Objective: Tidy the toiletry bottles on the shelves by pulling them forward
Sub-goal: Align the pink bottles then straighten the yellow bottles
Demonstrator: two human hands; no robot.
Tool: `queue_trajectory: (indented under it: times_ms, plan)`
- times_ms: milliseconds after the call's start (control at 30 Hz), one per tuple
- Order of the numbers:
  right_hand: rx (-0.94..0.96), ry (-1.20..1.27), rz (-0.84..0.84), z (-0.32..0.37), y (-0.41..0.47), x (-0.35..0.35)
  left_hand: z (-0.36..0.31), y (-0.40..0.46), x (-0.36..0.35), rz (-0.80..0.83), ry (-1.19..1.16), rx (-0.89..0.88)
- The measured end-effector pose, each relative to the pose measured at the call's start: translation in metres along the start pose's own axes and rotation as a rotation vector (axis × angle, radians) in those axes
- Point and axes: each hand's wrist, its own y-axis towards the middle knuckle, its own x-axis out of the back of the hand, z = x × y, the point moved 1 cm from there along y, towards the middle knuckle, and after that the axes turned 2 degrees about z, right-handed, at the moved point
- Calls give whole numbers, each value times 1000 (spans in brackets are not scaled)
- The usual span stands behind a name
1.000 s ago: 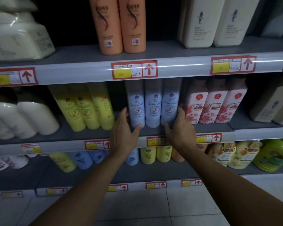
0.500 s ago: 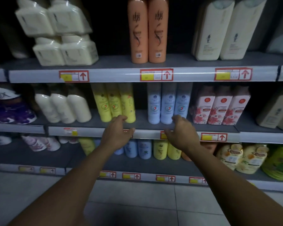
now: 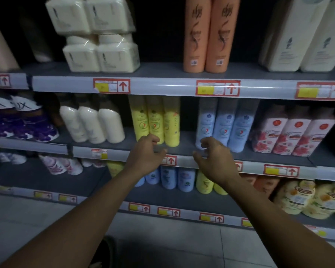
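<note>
Bottles stand in tidy groups along the grey metal middle shelf (image 3: pixel 184 149): three tall yellow plastic bottles (image 3: pixel 155 120) upright side by side, and to their right, across a bare gap, three tall pale-blue plastic bottles (image 3: pixel 225 124), all set a little back from the shelf's front edge. The person's left hand (image 3: pixel 146 154) hovers just in front of the yellow trio's bases, fingers loosely curled with nothing in them; whether the knuckles brush the nearest bottle I can't tell. The right hand (image 3: pixel 214 159) hangs in front of the leftmost blue bottle's base, fingers likewise bent and relaxed, empty. Both bare forearms reach up from the lower corners of the view, converging toward the shelf lip. Further right on the same shelf lean three white bottles with red floral labels (image 3: pixel 294 132); to the left stand three cream rounded bottles (image 3: pixel 91 125) and purple-and-white packs (image 3: pixel 17 120). On the shelf above, two tall orange bottles (image 3: pixel 211 33) stand touching, with shrink-wrapped cream bottle packs (image 3: pixel 97 35) stacked at the left and large cream bottles (image 3: pixel 309 33) at the right. Red-and-yellow price tags with arrows (image 3: pixel 218 88) line the clear shelf strips. The lower shelf holds small blue and yellow bottles (image 3: pixel 184 179). Pale floor tiles (image 3: pixel 172 238) lie below, and the aisle is dim.
</note>
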Motion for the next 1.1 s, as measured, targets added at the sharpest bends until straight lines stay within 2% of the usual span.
queue_trajectory:
  times_ms: [200, 467, 667, 933, 1100]
  plan:
    - [27, 88, -77, 21, 26, -41, 41, 20, 16, -3, 51, 65]
    - [-32, 78, -36, 36, 37, -75, 78, 33, 61, -11, 36, 66]
    - [-112, -7, -7, 64, 50, -80, 86, 43, 75, -19, -74, 90]
    - [-204, -102, -52, 75, 61, -59, 75, 49, 66, 30, -32, 9]
    - [-218, -164, -23, 72, 62, -69, 86, 57, 59, 52, -1, 48]
